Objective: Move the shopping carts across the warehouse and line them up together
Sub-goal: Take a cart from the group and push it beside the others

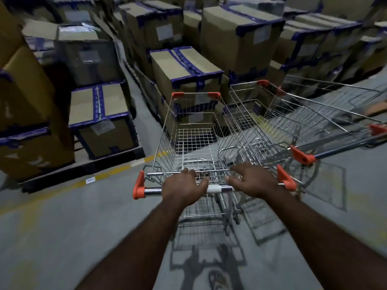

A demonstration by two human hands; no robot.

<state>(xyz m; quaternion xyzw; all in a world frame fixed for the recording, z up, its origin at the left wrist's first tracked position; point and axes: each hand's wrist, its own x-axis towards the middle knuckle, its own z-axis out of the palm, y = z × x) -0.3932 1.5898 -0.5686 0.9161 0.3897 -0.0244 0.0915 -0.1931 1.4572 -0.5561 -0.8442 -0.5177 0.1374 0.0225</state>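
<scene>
L hand (184, 184) and R hand (250, 182) both clamped on cart (194, 141) handle (152, 190), fingers curled over. 2nd cart (272, 120) just beside, at right. Boxes (184, 68) ahead.

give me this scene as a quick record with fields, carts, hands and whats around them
near cart: empty, straight ahead, chrome handle with orange end caps
second cart: empty, beside it on the right, angled away
left hand: lies over the handle, fingers reaching the thin rail ahead; grip unclear
right hand: the same, further right
surroundings: blue-taped cardboard boxes on pallets, yellow floor line
</scene>
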